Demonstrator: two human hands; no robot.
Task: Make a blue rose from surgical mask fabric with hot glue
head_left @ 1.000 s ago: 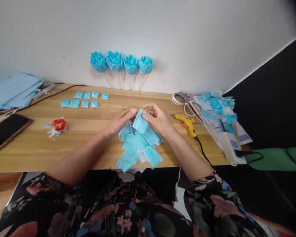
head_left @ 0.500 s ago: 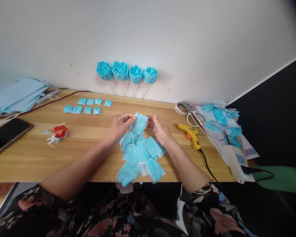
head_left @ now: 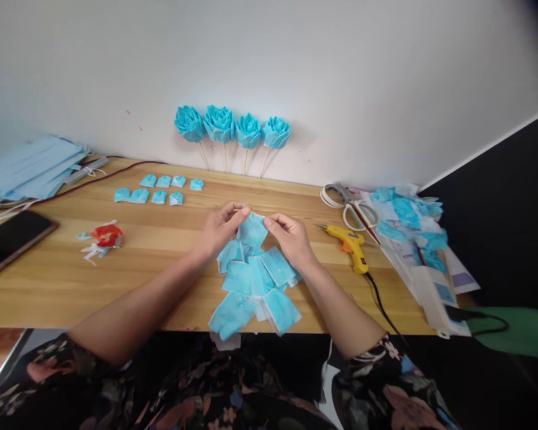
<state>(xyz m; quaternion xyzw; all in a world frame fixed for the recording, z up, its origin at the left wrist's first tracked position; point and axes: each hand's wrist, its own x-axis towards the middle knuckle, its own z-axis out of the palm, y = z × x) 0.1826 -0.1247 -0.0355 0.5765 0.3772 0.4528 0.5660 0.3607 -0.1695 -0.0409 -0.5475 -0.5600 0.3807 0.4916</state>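
Observation:
A small light-blue fabric piece is pinched at its top corners between my two hands. My left hand grips its left corner between thumb and fingers. On the other side, my right hand has thumb and forefinger closed on the right corner. Just below lie several loose blue pieces, overlapping near the table's front edge. Several small folded blue pieces sit in two rows at the back left.
Several blue flowers on sticks lean against the wall. A yellow glue gun, scissors, blue scraps and a white power strip are at right. At left are stacked masks, a phone and red scraps.
My right thumb and fingers have closed on the piece's right corner. The top edge of the piece, upright before, now sits lower and is drawn between both hands.

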